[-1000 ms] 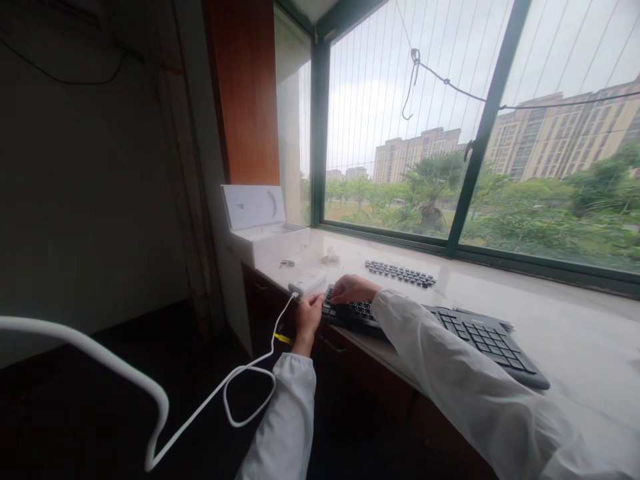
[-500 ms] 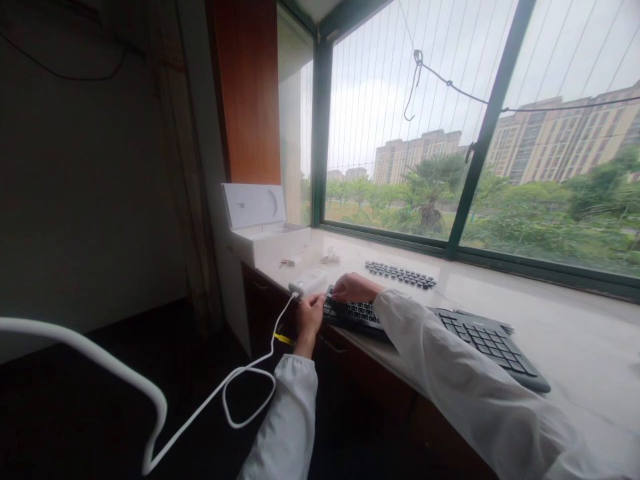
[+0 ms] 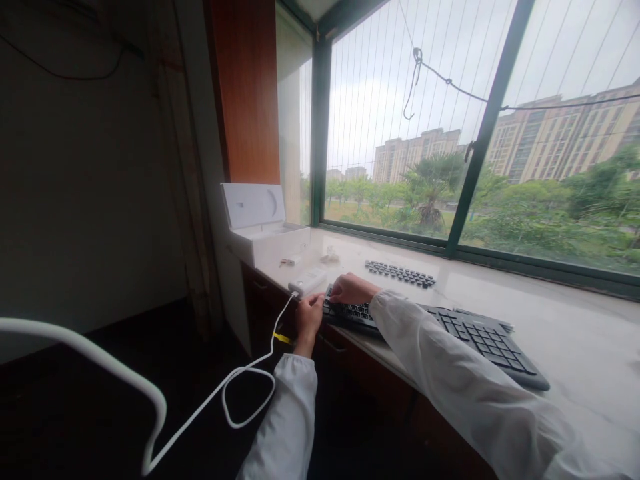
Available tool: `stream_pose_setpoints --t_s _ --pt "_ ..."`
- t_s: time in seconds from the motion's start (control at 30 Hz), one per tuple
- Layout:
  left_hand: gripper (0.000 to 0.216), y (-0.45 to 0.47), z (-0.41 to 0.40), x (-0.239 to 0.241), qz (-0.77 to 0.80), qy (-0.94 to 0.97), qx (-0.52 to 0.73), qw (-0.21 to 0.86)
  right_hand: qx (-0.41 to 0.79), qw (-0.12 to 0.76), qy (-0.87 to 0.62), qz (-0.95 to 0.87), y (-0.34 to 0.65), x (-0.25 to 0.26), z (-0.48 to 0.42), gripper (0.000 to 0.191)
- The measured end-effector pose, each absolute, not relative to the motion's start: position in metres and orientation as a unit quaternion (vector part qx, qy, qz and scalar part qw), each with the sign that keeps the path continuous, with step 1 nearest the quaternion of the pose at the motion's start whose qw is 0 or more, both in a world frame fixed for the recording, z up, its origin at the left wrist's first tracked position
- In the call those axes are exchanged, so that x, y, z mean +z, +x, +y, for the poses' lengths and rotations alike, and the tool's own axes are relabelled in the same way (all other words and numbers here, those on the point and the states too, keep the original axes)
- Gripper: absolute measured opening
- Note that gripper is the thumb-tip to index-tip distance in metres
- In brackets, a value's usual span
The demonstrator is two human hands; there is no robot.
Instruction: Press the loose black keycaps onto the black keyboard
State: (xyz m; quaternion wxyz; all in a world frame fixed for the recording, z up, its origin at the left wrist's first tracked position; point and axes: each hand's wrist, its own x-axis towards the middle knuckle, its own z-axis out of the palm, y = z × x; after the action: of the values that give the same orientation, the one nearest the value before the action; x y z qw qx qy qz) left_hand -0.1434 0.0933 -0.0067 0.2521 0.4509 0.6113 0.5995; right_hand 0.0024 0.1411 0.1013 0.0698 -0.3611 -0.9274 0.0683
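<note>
A black keyboard [image 3: 493, 340] lies along the table's front edge; the keys at its left part look stripped down to their sockets. At its left end, my left hand [image 3: 309, 316] grips the corner with thumb and fingers closed. My right hand [image 3: 351, 288] bends over the same end, its fingers pinched together low over the keys. Whatever sits between those fingertips is hidden. Behind the keyboard, loose black keycaps [image 3: 400, 273] are laid out in rows. My right sleeve covers the keyboard's middle.
A white power bank-like device [image 3: 306, 283] with a white cable [image 3: 255, 363] plugged in is beside my left hand. An open white box [image 3: 270, 243] stands at the table's left end, small items near it. A window [image 3: 390, 133] rises behind the table.
My right hand has shifted very slightly at the keyboard's left end. Otherwise both hands and the objects stay where they were.
</note>
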Motion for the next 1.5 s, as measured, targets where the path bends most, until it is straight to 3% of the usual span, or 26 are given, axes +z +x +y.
stream_pose_setpoints --t_s 1.13,1.5 --pt "0.025 -0.143 0.098 -0.012 0.606 0.452 0.608 0.245 0.032 0.080 -0.381 -0.920 -0.003 0.109 0.127 0.021" --pt "0.026 -0.143 0.096 -0.010 0.608 0.453 0.604 0.246 -0.012 0.040 -0.386 -0.922 -0.009 0.110 0.118 0.022"
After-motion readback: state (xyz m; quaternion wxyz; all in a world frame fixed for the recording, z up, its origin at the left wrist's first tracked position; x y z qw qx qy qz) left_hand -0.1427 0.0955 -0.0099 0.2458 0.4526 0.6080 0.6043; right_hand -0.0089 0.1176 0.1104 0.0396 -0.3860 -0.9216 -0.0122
